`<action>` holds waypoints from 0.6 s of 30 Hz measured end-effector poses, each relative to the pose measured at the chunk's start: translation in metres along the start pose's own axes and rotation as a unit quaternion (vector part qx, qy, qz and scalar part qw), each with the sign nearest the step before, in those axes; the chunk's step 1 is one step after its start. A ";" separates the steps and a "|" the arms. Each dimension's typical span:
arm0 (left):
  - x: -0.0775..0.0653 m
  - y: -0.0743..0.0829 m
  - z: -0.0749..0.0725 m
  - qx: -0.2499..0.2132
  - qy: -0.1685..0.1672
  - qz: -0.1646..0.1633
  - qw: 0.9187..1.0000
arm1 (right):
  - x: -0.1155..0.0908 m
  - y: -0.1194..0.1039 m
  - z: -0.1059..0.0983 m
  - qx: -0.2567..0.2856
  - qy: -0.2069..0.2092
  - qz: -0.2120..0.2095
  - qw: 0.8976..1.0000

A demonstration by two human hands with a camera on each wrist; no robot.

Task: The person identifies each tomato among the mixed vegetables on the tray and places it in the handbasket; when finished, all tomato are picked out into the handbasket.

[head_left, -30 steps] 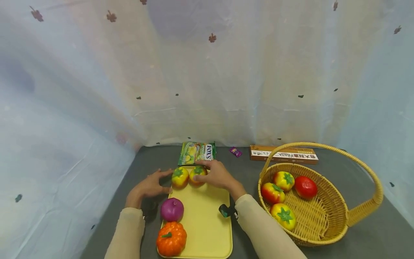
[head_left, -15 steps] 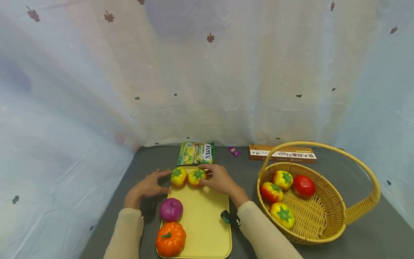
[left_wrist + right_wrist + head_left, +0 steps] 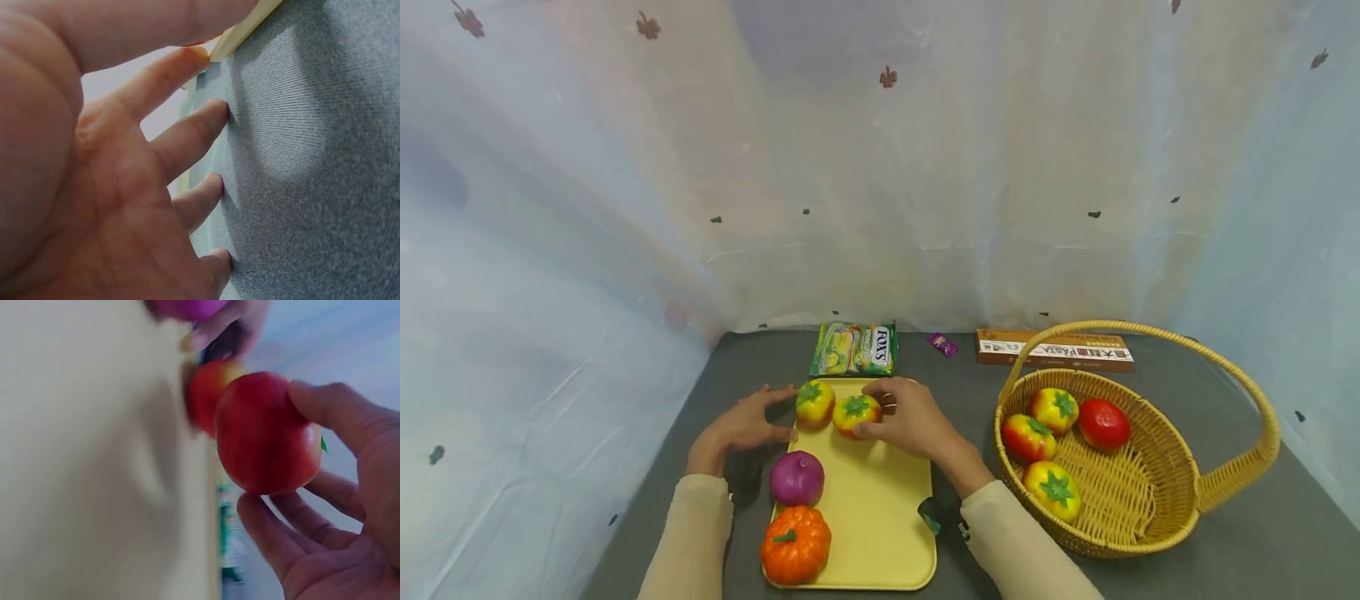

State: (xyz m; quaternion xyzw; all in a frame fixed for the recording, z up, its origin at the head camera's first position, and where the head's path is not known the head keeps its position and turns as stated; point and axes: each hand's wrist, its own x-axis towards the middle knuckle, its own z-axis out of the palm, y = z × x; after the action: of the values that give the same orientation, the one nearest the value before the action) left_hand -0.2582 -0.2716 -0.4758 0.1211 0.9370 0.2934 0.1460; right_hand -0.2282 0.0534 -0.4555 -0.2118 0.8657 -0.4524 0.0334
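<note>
My right hand [image 3: 913,421] pinches a red-and-yellow toy tomato [image 3: 856,414] with a green leafy top, thumb on one side and fingers on the other. In the right wrist view this tomato [image 3: 265,434] is raised off the yellow tray [image 3: 880,517], with a shadow beneath. A second tomato [image 3: 815,403] sits in the tray's far left corner. Beside it is my left hand [image 3: 743,423], fingers spread, thumb and index at the tray's left edge. In the left wrist view, the other fingertips [image 3: 219,109] rest on the grey cloth. A purple onion [image 3: 797,478] and an orange pumpkin [image 3: 796,546] line the tray's left side.
To the right stands a wicker basket [image 3: 1157,533] with a tall handle, holding several toy tomatoes [image 3: 1052,490] and a red fruit [image 3: 1103,424]. Behind the tray lie a green FOX'S packet [image 3: 853,349], a purple wrapped sweet [image 3: 942,344] and a pasta box [image 3: 1055,350].
My right hand has drawn the tomato slightly towards me and away from the other tomato; its fingers now show more round the far side. The left hand has stayed in place.
</note>
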 end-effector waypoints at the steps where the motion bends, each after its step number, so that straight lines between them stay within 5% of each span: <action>1: 0.000 0.000 0.000 0.001 0.000 -0.001 1.000 | -0.006 -0.006 -0.005 0.011 0.000 -0.004 1.000; 6: 0.003 0.000 -0.001 0.002 -0.002 0.003 1.000 | -0.041 -0.023 -0.037 0.065 -0.006 -0.036 0.997; 12: 0.005 -0.001 -0.003 0.004 -0.004 0.008 1.000 | -0.096 -0.015 -0.087 0.095 0.014 -0.068 0.993; 18: 0.004 -0.003 -0.001 0.004 -0.007 0.007 1.000 | -0.162 0.005 -0.137 0.066 0.065 -0.031 0.995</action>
State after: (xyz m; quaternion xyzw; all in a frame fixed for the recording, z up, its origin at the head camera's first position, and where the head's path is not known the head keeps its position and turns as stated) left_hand -0.2626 -0.2733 -0.4775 0.1300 0.9362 0.2898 0.1502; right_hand -0.1172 0.2255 -0.4009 -0.2058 0.8274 -0.5220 -0.0231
